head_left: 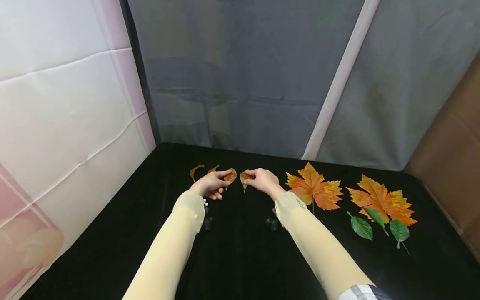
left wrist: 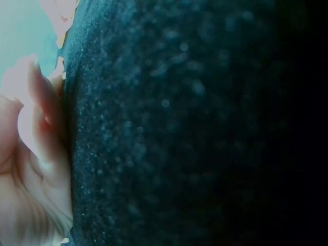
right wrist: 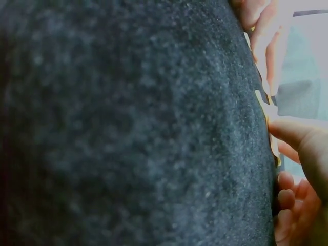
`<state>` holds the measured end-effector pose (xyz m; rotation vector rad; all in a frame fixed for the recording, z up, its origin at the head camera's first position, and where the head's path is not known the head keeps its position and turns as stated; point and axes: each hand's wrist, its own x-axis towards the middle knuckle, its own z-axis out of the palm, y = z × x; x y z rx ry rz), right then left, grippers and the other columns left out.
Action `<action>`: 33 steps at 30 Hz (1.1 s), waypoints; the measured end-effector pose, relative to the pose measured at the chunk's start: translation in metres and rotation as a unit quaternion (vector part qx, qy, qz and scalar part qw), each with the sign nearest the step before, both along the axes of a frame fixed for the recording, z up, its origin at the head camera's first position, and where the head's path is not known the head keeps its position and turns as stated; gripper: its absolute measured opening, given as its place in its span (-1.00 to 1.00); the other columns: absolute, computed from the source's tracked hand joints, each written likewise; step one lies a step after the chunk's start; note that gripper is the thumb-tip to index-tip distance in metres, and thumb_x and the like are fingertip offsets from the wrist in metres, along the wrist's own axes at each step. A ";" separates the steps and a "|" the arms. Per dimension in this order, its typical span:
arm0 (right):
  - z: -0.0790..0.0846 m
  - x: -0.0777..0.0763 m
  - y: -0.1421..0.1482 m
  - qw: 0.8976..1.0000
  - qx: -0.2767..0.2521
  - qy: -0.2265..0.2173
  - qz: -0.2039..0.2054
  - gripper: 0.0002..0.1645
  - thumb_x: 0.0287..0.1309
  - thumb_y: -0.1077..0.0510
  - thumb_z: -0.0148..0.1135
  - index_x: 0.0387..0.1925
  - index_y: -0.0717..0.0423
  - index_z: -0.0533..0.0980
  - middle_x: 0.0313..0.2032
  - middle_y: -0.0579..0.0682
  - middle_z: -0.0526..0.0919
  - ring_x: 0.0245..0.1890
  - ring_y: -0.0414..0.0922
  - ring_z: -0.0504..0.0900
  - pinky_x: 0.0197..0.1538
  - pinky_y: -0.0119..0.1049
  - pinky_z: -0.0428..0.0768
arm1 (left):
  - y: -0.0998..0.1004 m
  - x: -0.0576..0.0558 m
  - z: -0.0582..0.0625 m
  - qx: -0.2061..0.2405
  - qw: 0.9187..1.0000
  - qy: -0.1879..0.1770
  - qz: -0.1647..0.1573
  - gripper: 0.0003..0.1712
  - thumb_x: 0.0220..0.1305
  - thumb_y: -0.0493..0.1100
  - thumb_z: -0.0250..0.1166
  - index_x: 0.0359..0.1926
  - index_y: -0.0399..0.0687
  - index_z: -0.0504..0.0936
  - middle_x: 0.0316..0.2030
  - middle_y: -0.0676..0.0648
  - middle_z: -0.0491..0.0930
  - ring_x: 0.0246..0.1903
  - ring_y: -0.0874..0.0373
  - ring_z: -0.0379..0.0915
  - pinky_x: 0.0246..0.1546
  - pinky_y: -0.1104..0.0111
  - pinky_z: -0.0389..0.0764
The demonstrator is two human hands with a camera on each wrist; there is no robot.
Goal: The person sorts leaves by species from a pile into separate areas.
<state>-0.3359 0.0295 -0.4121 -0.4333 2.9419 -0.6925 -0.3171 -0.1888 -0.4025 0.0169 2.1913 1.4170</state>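
Observation:
Near the middle of the black table, my left hand [head_left: 213, 183] pinches a small orange leaf [head_left: 231, 176] by its left side, between thumb and index finger. Just across a narrow gap, the right hand [head_left: 265, 181] grips a second small orange leaf [head_left: 244, 178], its thumb and forefinger on the right side. Both leaves are close over the cloth, stems toward me. In the right wrist view the right thumb [right wrist: 292, 131] lies against its thin, edge-on leaf [right wrist: 270, 130]. The left wrist view shows the left hand's fingers [left wrist: 43, 128] low by the cloth, its leaf mostly hidden.
Two more narrow orange leaves lie beyond the left hand, one curved leaf [head_left: 194, 171] and one partly covered leaf [head_left: 213, 168]. To the right lie two large maple leaves [head_left: 314, 186] and three green leaves [head_left: 361, 227]. Grey curtain [head_left: 232, 83] hangs behind the black-covered table [head_left: 232, 258].

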 end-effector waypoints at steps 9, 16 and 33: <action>-0.007 0.007 0.001 1.000 0.002 0.028 0.002 -0.46 0.21 -0.23 0.22 0.22 -0.28 0.52 0.14 -0.13 0.58 -0.08 -0.10 0.60 -0.38 -0.26 0.48 | 0.000 0.004 -0.003 0.008 1.000 -0.005 -0.003 -0.34 0.47 -0.11 0.09 0.50 0.22 0.11 -0.71 0.02 0.36 -0.81 0.25 0.42 -0.77 0.45 0.46; -0.001 0.005 0.000 0.998 -0.057 0.032 0.010 -0.44 0.29 -0.20 0.15 0.28 -0.19 0.47 0.23 -0.09 0.50 0.13 -0.03 0.53 -0.05 -0.08 0.54 | -0.006 0.005 -0.002 0.023 0.999 0.023 -0.017 -0.31 0.48 -0.03 0.07 0.51 0.38 0.03 -0.67 -0.01 0.38 -0.78 0.22 0.44 -0.75 0.44 0.46; 0.037 0.016 0.069 0.986 -0.161 0.027 0.027 -0.41 0.30 -0.03 0.20 0.32 0.01 0.40 -0.53 0.09 0.58 -0.66 -0.16 0.42 -0.54 -0.30 0.41 | -0.004 -0.011 -0.001 0.077 0.990 0.113 -0.019 -0.28 0.48 -0.09 0.07 0.52 0.33 -0.01 -0.55 -0.07 0.32 -0.75 0.18 0.50 -0.73 0.43 0.46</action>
